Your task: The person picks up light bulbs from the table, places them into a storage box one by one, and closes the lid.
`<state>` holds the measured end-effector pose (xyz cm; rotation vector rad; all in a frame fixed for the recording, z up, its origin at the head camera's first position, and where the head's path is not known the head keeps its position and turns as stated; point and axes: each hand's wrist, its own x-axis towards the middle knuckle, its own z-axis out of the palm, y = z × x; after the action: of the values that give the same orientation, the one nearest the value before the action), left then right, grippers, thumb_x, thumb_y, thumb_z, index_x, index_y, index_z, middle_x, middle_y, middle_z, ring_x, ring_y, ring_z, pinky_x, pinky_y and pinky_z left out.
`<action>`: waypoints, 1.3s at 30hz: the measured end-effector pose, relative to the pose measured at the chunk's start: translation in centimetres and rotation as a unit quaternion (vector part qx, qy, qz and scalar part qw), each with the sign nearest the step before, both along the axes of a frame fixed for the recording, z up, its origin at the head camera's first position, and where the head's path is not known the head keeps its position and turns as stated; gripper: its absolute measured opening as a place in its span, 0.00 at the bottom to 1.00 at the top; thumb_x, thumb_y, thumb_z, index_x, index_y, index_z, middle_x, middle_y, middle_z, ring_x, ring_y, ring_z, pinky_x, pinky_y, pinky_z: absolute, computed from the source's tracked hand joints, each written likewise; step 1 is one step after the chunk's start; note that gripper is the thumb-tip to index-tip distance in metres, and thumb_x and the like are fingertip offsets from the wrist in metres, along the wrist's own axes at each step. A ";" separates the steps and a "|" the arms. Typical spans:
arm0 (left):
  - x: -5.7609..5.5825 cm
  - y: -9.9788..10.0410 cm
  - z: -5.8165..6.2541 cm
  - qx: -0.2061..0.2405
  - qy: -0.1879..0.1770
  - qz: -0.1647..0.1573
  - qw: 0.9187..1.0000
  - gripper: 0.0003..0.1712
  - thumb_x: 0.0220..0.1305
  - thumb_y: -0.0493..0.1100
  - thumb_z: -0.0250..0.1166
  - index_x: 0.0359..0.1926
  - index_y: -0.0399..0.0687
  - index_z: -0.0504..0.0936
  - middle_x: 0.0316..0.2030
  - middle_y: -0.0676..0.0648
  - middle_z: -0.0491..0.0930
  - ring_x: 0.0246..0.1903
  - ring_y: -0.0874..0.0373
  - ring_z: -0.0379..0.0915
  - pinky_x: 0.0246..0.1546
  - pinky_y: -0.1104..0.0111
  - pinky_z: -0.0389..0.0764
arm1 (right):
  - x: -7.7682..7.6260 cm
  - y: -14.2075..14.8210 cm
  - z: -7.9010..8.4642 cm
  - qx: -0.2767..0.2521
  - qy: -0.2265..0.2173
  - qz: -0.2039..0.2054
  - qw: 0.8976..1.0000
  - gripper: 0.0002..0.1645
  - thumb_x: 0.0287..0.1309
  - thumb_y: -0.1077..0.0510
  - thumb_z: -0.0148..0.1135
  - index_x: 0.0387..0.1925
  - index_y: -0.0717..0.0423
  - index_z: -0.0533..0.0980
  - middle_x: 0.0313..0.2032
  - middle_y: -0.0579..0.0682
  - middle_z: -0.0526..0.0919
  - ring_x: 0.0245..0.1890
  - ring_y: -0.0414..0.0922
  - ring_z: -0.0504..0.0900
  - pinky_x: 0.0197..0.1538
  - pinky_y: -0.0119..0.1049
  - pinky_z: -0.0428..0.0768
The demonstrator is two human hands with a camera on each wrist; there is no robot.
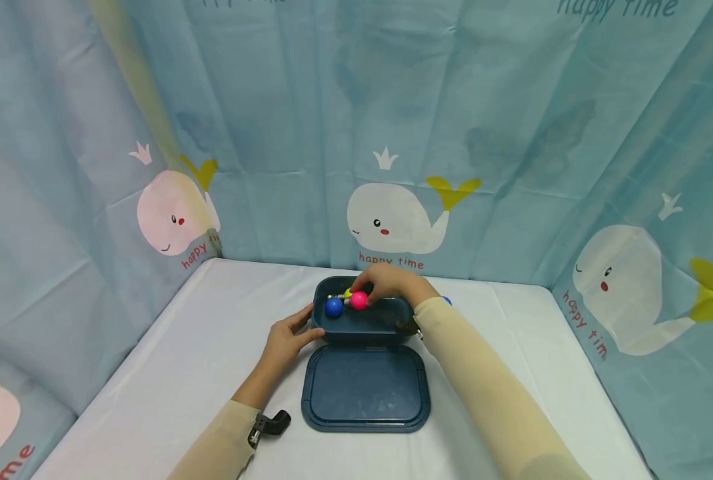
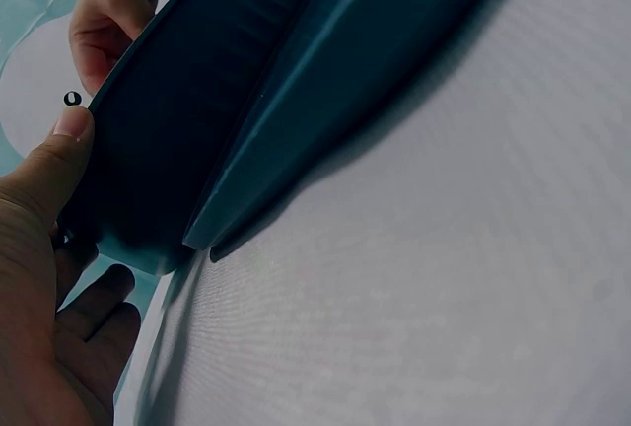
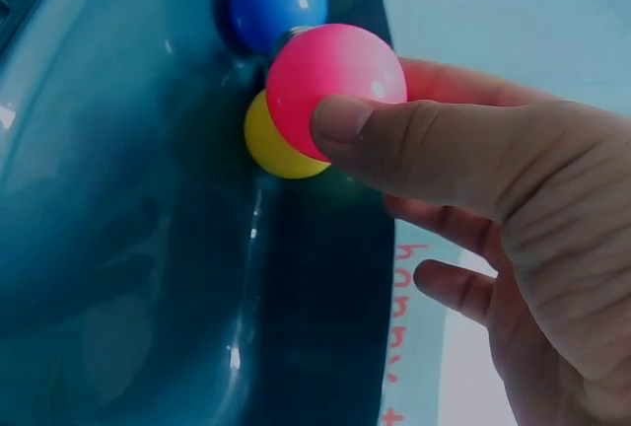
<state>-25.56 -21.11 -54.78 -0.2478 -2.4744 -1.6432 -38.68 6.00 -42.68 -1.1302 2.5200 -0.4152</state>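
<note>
Over the far left part of the box (image 1: 386, 323), the right hand (image 1: 389, 280) pinches a pink bulb (image 3: 330, 71) between thumb and fingers. A light grip and slow movement should spare the blue bulb (image 1: 334, 307) and yellow bulb (image 3: 268, 145) beside it, while the left hand (image 1: 286, 337), fingers relaxed, steadies the box's left end. The pink bulb hides much of the yellow; the right sleeve (image 1: 482, 377) mostly covers something blue (image 1: 447, 300).

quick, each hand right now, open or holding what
Left hand: holding the box at its left side.
Right hand: pinching the pink bulb.
</note>
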 end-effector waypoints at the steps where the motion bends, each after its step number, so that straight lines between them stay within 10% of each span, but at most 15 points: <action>1: 0.0 0.0 0.0 0.000 0.000 -0.001 1.000 0.41 0.59 0.49 0.78 0.73 0.55 0.73 0.69 0.48 0.74 0.68 0.46 0.71 0.65 0.51 0.76 | 0.0 -0.1 -0.1 0.001 0.000 0.001 1.000 0.25 0.61 0.59 0.73 0.60 0.46 0.83 0.58 0.43 0.84 0.57 0.46 0.77 0.64 0.43 0.78; 39: -0.2 -0.1 -0.3 0.000 -0.008 0.002 1.000 0.40 0.59 0.51 0.78 0.72 0.59 0.74 0.69 0.49 0.74 0.69 0.46 0.70 0.67 0.50 0.74 | 1.0 -1.4 -2.3 0.012 0.003 0.011 1.000 0.27 0.62 0.57 0.72 0.62 0.41 0.81 0.60 0.42 0.82 0.61 0.49 0.76 0.66 0.45 0.78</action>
<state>-25.74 -21.23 -55.11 -0.2303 -2.4839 -1.6502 -37.69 4.58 -44.97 -1.1519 2.5087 -0.3746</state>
